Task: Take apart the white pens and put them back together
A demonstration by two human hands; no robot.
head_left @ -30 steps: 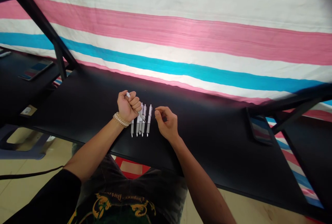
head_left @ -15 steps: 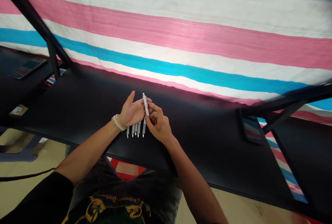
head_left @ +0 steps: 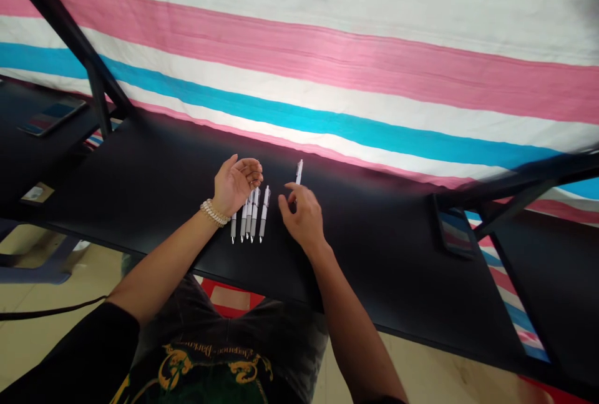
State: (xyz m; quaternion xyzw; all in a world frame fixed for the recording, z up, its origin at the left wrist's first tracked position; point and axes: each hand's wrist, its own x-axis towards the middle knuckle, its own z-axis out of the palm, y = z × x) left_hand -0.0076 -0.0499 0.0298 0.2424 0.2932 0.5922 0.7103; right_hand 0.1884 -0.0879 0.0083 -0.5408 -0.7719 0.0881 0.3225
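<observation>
My left hand [head_left: 238, 185] is raised over the left part of a row of pens, palm turned up and fingers loosely bent, holding nothing. The white click pens [head_left: 264, 213] with grey grips lie side by side on the black table, tips toward me; my left hand covers the upper ends of some. To their right, my right hand [head_left: 304, 213] is over another white pen [head_left: 299, 172], whose clicker end points away from me. Its lower part is hidden under the hand. Thumb and index finger are apart, with nothing visible between them.
A striped sheet [head_left: 327, 73] hangs behind the black table [head_left: 384, 254]. Dark slanted bars [head_left: 70, 42] stand at both sides. A dark phone-like slab [head_left: 453, 229] lies to the right, and another flat slab [head_left: 51, 118] to the far left.
My right hand has moved right, away from my left hand, and the pen that was between them is now apart from the row. My left hand has let go of it and curled its fingers.
</observation>
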